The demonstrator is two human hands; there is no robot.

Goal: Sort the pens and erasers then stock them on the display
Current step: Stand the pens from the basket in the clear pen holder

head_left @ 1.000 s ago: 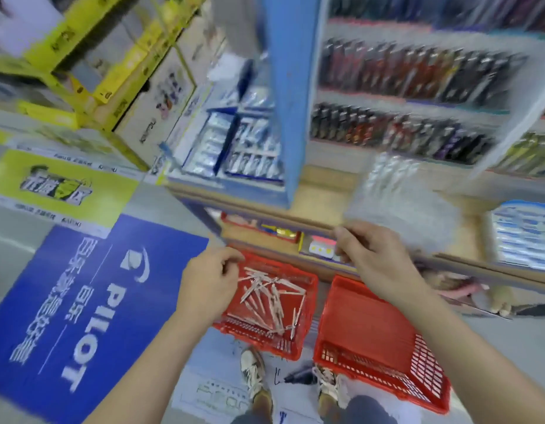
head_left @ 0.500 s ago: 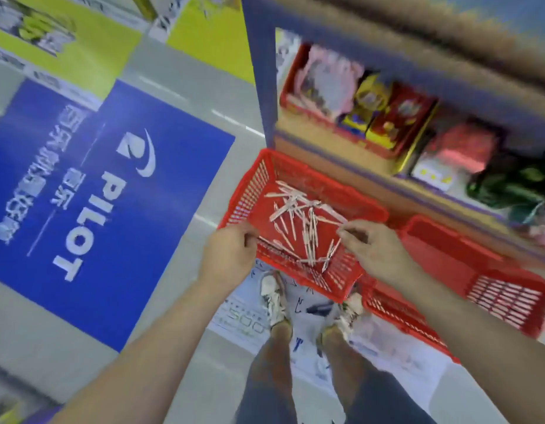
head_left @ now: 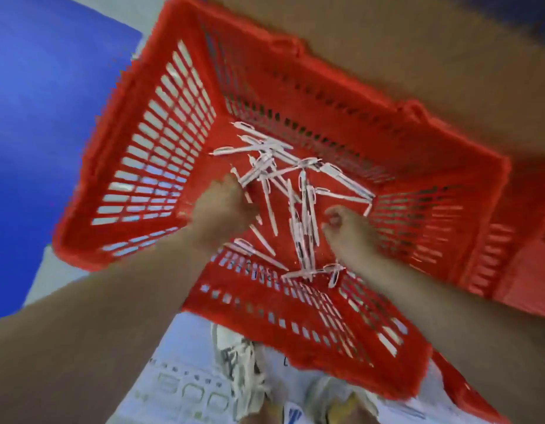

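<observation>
Two hands are seen down inside one red basket (head_left: 161, 166), both over a loose heap of white pens (head_left: 298, 209) on its floor. The left hand (head_left: 225, 209) is curled, at about 9 o'clock of the heap; a pen end shows at its knuckles, but whether one is actually gripped cannot be told through the blur. The right hand (head_left: 347, 231) is curled too, at about 4 o'clock of the heap, fingertips pinched together just beside the long central bunch; a hold is not confirmed.

Step judged: sorting stage, pens being gathered from the basket; stocking on the display not yet begun. Next move likely calls for several pens to be aligned parallel into one bundle before lifting, since they lie crossed at all angles and would snag.

Counts: pens roughly twenty, exact count not possible as they overlap. Erasers: none visible. Baskets: one full in view, plus a second red basket (head_left: 522, 270) partly seen at 3 o'clock, touching or just beside the first. Two shoes (head_left: 237, 371) are seen at 6 o'clock on the floor.
</observation>
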